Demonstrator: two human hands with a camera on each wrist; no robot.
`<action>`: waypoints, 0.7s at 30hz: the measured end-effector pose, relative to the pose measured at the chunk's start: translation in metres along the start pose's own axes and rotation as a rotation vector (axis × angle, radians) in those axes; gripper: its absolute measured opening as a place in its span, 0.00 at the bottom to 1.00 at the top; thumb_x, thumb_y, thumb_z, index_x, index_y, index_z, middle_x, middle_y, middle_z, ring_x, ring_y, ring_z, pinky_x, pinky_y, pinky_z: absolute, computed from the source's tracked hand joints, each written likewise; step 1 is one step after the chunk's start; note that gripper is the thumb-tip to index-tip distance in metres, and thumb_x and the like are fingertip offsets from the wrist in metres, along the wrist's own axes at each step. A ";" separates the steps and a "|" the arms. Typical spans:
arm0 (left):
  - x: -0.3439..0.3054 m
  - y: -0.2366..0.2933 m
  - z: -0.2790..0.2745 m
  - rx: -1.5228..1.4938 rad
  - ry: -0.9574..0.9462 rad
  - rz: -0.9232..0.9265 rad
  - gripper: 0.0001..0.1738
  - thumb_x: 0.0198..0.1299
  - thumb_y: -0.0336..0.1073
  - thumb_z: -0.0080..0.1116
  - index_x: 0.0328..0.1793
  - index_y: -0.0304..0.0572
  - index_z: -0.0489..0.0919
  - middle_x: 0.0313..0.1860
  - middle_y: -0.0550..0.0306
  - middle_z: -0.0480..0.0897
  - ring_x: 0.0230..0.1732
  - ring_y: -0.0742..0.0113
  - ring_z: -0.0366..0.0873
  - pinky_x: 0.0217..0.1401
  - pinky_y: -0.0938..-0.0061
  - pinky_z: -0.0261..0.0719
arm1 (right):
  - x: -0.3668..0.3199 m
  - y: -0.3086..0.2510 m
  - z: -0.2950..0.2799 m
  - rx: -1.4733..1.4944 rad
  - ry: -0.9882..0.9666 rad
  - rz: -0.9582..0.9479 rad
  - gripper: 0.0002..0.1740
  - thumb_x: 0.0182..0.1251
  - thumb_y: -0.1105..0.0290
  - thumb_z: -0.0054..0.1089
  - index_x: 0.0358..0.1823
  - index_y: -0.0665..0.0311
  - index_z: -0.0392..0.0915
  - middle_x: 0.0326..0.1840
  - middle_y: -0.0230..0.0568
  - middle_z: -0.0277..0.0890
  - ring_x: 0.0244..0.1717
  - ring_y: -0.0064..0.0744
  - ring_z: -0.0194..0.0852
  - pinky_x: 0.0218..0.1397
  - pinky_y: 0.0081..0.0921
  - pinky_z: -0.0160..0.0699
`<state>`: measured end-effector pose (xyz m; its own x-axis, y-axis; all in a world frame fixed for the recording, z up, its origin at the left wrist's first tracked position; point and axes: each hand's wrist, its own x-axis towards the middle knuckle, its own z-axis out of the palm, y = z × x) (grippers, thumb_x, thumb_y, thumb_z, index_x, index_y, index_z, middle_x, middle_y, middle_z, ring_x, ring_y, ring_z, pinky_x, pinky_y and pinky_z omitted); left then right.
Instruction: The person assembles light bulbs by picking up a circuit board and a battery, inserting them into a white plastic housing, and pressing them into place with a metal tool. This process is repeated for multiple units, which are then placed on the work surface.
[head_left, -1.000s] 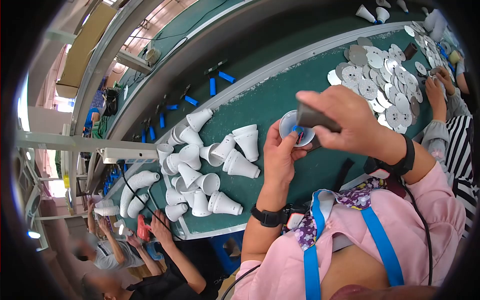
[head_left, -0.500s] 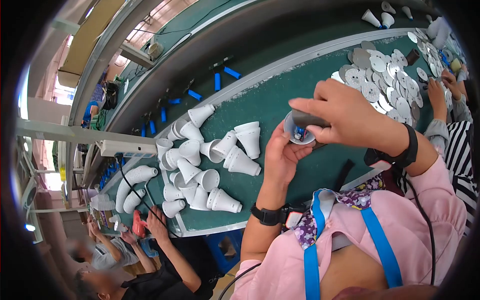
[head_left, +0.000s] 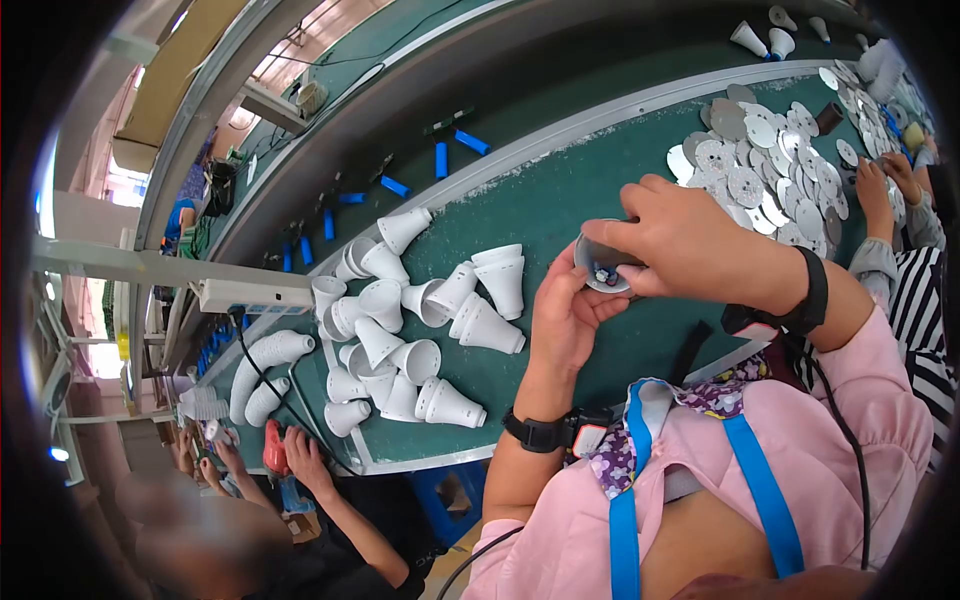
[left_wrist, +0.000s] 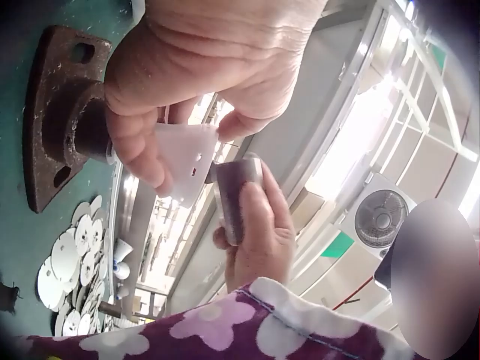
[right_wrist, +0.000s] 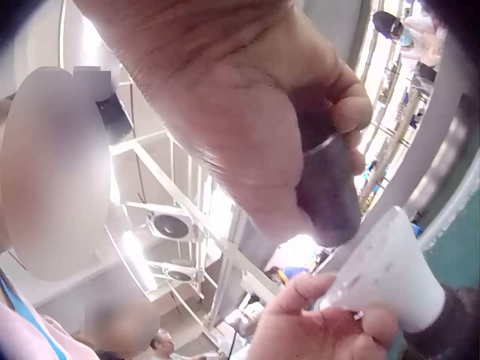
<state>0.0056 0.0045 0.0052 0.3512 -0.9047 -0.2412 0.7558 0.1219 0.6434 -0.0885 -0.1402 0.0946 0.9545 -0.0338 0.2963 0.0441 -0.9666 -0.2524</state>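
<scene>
In the head view the left hand [head_left: 566, 318] holds a white cone-shaped cup [head_left: 604, 282], its wide mouth facing up, with small dark and blue parts inside. A dark metal cylinder [right_wrist: 330, 187] is gripped by the right hand [head_left: 690, 240], at the cup's mouth. The left wrist view shows the cup [left_wrist: 184, 161] between the left thumb and fingers, and the cylinder [left_wrist: 238, 201] beside its rim. The cup's narrow end is by a rusty metal fixture [left_wrist: 75, 124] on the bench.
White cups [head_left: 380, 345] lie in a heap at the left of the green bench [head_left: 560, 190]. Metal discs [head_left: 770, 170] are piled at the right. Blue parts [head_left: 441, 160] lie along the dark channel behind. Other people work at both ends.
The right hand has lowered and the cylinder has tilted down into the cup's mouth. The left hand still holds the cup. At the lower left, another person has leaned further into view.
</scene>
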 end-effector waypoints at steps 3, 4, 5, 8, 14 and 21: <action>0.000 -0.001 0.001 -0.009 0.000 -0.009 0.26 0.59 0.38 0.40 0.64 0.36 0.58 0.47 0.48 0.77 0.41 0.61 0.81 0.41 0.75 0.81 | -0.002 0.003 -0.001 -0.033 -0.125 0.012 0.27 0.39 0.66 0.65 0.48 0.51 0.75 0.29 0.39 0.66 0.33 0.40 0.67 0.33 0.31 0.71; 0.000 0.000 0.000 -0.001 -0.014 -0.001 0.26 0.60 0.38 0.40 0.64 0.36 0.59 0.47 0.48 0.77 0.41 0.61 0.81 0.40 0.75 0.81 | -0.002 0.004 -0.003 0.008 -0.053 0.052 0.26 0.40 0.66 0.65 0.47 0.52 0.75 0.30 0.40 0.66 0.34 0.41 0.68 0.33 0.31 0.71; 0.000 0.002 0.000 0.000 -0.014 0.001 0.26 0.60 0.38 0.40 0.64 0.36 0.59 0.47 0.48 0.77 0.41 0.61 0.81 0.40 0.75 0.81 | -0.001 0.006 -0.004 0.049 0.018 0.088 0.24 0.41 0.65 0.64 0.46 0.52 0.75 0.30 0.40 0.67 0.34 0.41 0.68 0.33 0.32 0.71; -0.006 0.011 -0.003 0.107 0.098 -0.002 0.25 0.62 0.42 0.43 0.62 0.37 0.62 0.49 0.51 0.76 0.36 0.66 0.81 0.33 0.81 0.79 | -0.010 0.016 -0.005 0.095 0.125 0.262 0.25 0.45 0.66 0.62 0.49 0.54 0.73 0.33 0.43 0.69 0.36 0.43 0.69 0.36 0.33 0.71; 0.026 0.093 -0.025 0.644 0.411 0.199 0.19 0.61 0.44 0.50 0.53 0.41 0.71 0.47 0.58 0.75 0.33 0.73 0.77 0.28 0.84 0.73 | -0.066 0.057 0.074 0.031 0.010 0.463 0.27 0.53 0.61 0.59 0.55 0.55 0.64 0.36 0.44 0.69 0.41 0.45 0.69 0.40 0.37 0.71; 0.126 0.164 -0.069 1.200 0.563 -0.010 0.22 0.57 0.41 0.52 0.56 0.41 0.70 0.44 0.55 0.76 0.35 0.69 0.76 0.32 0.77 0.75 | -0.065 0.056 0.073 0.093 0.164 0.277 0.31 0.50 0.62 0.62 0.57 0.60 0.63 0.44 0.48 0.69 0.46 0.49 0.67 0.49 0.37 0.68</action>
<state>0.2122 -0.0618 0.0303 0.7481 -0.5762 -0.3292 -0.0922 -0.5815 0.8083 -0.1264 -0.1735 -0.0062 0.8739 -0.3402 0.3471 -0.1768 -0.8878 -0.4249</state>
